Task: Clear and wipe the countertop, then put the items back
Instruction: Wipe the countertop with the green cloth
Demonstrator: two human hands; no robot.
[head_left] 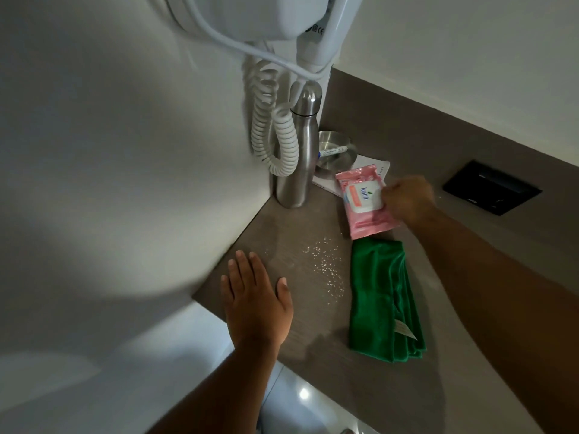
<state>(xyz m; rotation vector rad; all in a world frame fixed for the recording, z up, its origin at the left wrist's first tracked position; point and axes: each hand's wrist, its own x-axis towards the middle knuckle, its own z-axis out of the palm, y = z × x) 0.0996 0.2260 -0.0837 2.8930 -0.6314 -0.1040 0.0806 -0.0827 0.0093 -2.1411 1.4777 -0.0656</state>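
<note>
My right hand (pixel 409 200) grips a pink pack of wet wipes (pixel 363 203) by its right side, over the brown countertop (pixel 300 311). My left hand (pixel 255 302) lies flat with straight fingers on the countertop's left edge. A folded green cloth (pixel 383 300) lies just below the pack. White crumbs (pixel 326 264) are scattered between my left hand and the cloth. A steel bottle (pixel 297 155) stands in the corner, next to a steel bowl (pixel 336 151) with a marker pen (pixel 332 151) lying across it. A white paper (pixel 369 166) lies under the bowl and partly behind the pack.
A white wall-mounted hair dryer (pixel 282 17) with a coiled cord (pixel 272 133) hangs above the bottle. A black socket plate (pixel 492 187) is set into the brown panel at the right. The white wall fills the left; a glossy floor shows below the counter's edge.
</note>
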